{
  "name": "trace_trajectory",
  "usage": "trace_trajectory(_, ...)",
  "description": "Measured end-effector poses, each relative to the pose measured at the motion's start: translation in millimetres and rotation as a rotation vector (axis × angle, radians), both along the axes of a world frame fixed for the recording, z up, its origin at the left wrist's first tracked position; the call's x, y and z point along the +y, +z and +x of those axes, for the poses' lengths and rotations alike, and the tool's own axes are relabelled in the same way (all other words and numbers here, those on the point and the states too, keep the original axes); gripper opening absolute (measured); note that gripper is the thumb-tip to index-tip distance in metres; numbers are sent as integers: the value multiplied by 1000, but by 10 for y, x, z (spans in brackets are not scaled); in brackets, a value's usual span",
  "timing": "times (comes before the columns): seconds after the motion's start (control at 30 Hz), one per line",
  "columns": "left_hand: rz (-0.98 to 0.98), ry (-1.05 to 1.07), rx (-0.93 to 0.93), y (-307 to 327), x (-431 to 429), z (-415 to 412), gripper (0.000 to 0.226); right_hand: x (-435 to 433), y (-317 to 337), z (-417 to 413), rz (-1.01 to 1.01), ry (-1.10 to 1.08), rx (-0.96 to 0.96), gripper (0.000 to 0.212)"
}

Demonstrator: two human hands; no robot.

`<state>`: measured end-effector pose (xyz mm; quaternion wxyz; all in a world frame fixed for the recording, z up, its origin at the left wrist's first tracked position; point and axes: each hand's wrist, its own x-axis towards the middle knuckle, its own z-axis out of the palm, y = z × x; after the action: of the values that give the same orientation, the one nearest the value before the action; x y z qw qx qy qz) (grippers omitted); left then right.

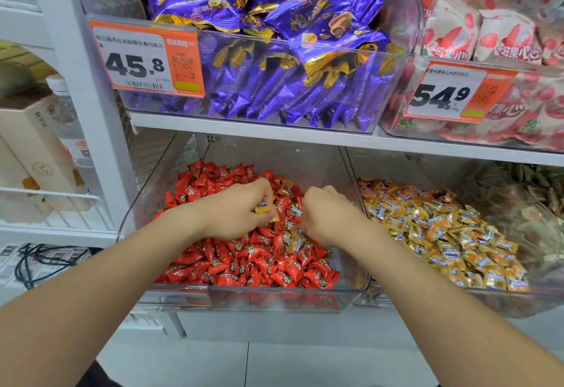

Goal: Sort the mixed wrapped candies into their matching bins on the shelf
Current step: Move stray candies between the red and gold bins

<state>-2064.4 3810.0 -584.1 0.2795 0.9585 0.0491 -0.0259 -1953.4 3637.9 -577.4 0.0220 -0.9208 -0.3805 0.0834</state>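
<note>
Both my hands are in the lower centre of the frame, down in the clear bin point(274, 298) of red candies point(244, 267). My left hand point(238, 214) has its fingers curled and pinches one yellow candy point(266, 210) between thumb and fingertips, just above the red heap. My right hand point(328, 219) is curled knuckles-up with its fingertips buried among the wrappers; I cannot tell whether it has hold of anything. A few stray yellow wrappers point(296, 238) lie among the red ones just beside it.

To the right, a second clear bin point(427, 298) holds the yellow candies point(442, 234) with blue-and-white labels too small to read. At the far right edge is a blurred heap of greenish sweets point(531, 203).

Above the white shelf point(244, 125) I count two more bins. The one at upper centre is piled with purple packets point(305, 20) with gold ends and gold Chinese characters; its orange price tag point(143, 60) reads "45.8", with a QR code and barcode. The one at upper right has white packets point(494, 35) printed with red fruit and red Chinese characters, and its price tag point(454, 93) reads "54.9".
</note>
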Motion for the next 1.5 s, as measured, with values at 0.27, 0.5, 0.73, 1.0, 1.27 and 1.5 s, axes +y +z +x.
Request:
trace_trajectory(0.27, -118, 133, -10, 89, -92, -21, 43, 42, -156, 15, -109, 68, 141, 32)
trace_trajectory(0.5, -357, 269, 39, 99, -143, 12, 34, 102, -378, -80, -156, 98, 141, 50)
trace_trajectory(0.73, -459, 303, 101, 129, -182, 29, 27, 118, -473, -93, -160, 65, 124, 22)
trace_trajectory(1.0, -376, 415, 32, 143, -74, -3, 47, 31, -36, 22, 224, -53, 461, 30)
trace_trajectory(1.27, -606, 348, 119, 284, -167, -75, 34, -196, 387, -121, 735, -305, 1081, 16)
trace_trajectory(1.5, -1224, 462, 286, 371, -677, -22, 13, -797, 582, -39, 784, -334, 489, 30)
